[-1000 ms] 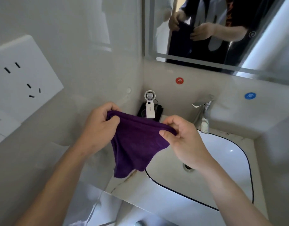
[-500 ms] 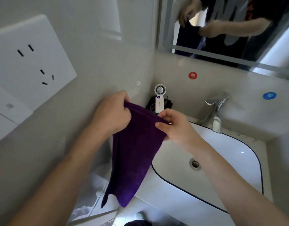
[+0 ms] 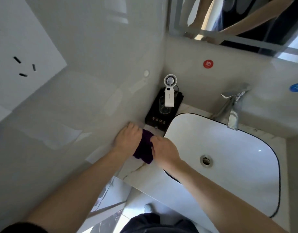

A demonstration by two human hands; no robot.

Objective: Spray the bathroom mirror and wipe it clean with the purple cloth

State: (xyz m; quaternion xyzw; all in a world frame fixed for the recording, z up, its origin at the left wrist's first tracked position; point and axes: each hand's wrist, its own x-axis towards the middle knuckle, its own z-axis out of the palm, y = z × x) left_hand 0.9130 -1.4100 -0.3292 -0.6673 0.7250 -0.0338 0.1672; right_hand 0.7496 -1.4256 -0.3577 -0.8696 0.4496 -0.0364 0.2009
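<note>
Marble-veined and pale, the surface (image 3: 145, 173) carries the crumpled purple cloth (image 3: 143, 149) on its left strip, between the glossy side wall and the rim of the white oval basin (image 3: 229, 145). From my remote seat I see both of the person's hands down on that cloth. The left hand (image 3: 128, 138) lies palm down over the cloth's left edge, fingers reaching towards the wall corner; its thumb is hidden, so I cannot tell whether it clamps the fabric or only presses it. The right hand (image 3: 165, 151) sits on the cloth's right edge, just beside the basin rim, with its fingers bent and closed onto the fabric. The two hands are near each other, with a band of purple showing between them. Just beyond the left hand, in the corner, stands a black rectangular tray (image 3: 159, 121) with gold lettering, holding a clear drinking glass (image 3: 163, 105) and a white handheld fan (image 3: 169, 93) propped upright. A chrome tap (image 3: 234, 108) rises behind the basin, and a round metal drain (image 3: 206, 160) shows in the bowl. On the back wall I see a red round sticker (image 3: 208, 64) and a blue round sticker (image 3: 296, 87). The wall mirror (image 3: 245, 21) hangs above them, well apart from the cloth, reflecting the person's forearms. A white socket plate (image 3: 18, 52) sits on the left wall.
</note>
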